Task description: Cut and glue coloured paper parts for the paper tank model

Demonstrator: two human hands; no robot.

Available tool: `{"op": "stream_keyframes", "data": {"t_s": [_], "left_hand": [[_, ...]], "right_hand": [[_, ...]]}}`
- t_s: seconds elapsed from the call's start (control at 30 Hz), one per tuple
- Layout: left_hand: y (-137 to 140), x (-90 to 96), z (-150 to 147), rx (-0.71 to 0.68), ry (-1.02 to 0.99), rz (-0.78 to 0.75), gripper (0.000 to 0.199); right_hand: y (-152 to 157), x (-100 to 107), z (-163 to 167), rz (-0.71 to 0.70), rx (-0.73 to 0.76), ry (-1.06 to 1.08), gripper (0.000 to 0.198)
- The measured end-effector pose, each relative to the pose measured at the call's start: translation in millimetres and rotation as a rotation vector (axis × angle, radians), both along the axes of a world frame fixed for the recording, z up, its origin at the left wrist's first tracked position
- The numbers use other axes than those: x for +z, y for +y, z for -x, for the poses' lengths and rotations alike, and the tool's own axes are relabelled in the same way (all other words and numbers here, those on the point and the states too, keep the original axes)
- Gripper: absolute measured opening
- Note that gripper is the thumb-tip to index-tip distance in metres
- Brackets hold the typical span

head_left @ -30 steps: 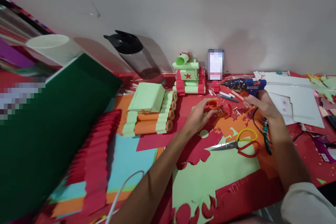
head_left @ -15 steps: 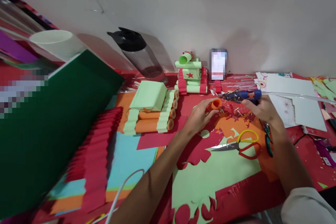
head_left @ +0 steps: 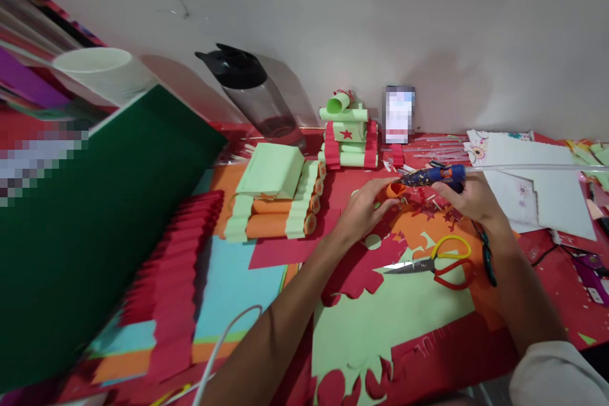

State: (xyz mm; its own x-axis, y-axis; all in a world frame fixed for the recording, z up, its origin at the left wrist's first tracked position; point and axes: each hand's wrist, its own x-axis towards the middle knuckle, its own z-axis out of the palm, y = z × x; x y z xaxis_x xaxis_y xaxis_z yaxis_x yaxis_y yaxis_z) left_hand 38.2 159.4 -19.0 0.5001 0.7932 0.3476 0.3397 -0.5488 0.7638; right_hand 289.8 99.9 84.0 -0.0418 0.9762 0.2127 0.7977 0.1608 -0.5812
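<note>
The left hand (head_left: pixel 364 209) pinched the orange tube (head_left: pixel 395 190), digits parted only by its width, apparently to steady it over the table (head_left: pixel 542 311). The right hand (head_left: pixel 473 198) was wrapped round the glue gun (head_left: pixel 428 176), nozzle at the tube's rim, contact unclear, perhaps for aim. Scissors (head_left: pixel 432 263) lay below, seemingly handy; the phone (head_left: pixel 398 115) leaned on the wall (head_left: pixel 295 6), probably for viewing.

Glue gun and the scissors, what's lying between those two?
In the head view, red star cut-outs and orange paper lie between the glue gun and the scissors, with pale green scraps nearer the scissors.
</note>
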Motion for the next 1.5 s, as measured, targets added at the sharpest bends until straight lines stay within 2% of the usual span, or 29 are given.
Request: {"op": "stream_keyframes", "data": {"t_s": [0.87,1.5], "left_hand": [[2,-7.4,0,0.017,0.008,-0.028,0.041],[1,-1.8,0,0.01,-0.041,0.002,0.038]], "right_hand": [[3,-1,-9,0.025,-0.003,0.032,0.035],[3,-1,-12,0.011,0.002,0.031,0.034]]}}
